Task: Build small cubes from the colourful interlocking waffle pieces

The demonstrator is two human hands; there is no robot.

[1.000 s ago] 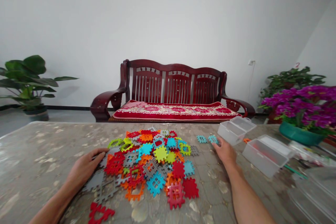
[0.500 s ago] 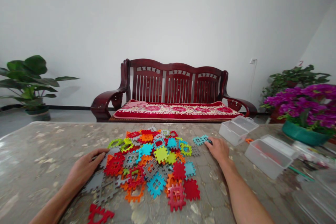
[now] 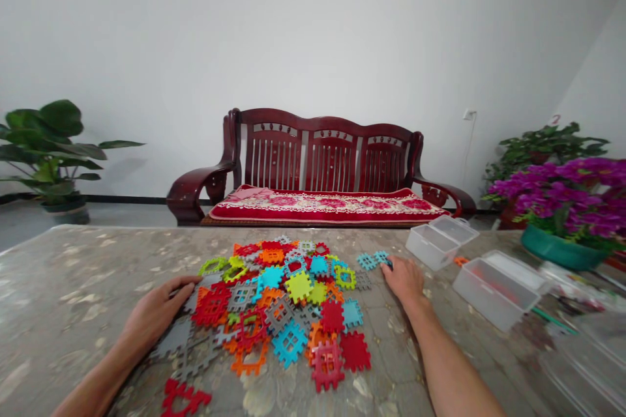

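Loose plastic interlocking tiles with toothed edges lie heaped on the table, in red, orange, lime, blue and grey. My left hand (image 3: 156, 305) rests at the heap's left edge, fingers stretched forward, its tips beside grey tiles (image 3: 195, 300); nothing shows in it. To the right of the heap, my right hand (image 3: 405, 279) lies low on the table with fingers bent around the near end of light-blue window tiles (image 3: 366, 262). Something dark shows at those fingertips. A grey tile (image 3: 362, 281) lies just left of that hand. A red tile (image 3: 182, 397) sits apart at the front left.
Two clear plastic boxes (image 3: 430, 246) with lids open stand on the right, an orange piece (image 3: 460, 261) between them. Behind these is a teal pot of purple flowers (image 3: 557, 247). Clear plastic lids (image 3: 587, 365) lie at the right edge. A wooden bench (image 3: 332, 150) stands beyond the table (image 3: 73, 293).
The view has shifted slightly. The light-blue tiles by my right hand sit at a slightly different angle to each other. My left hand stays at the heap's edge.
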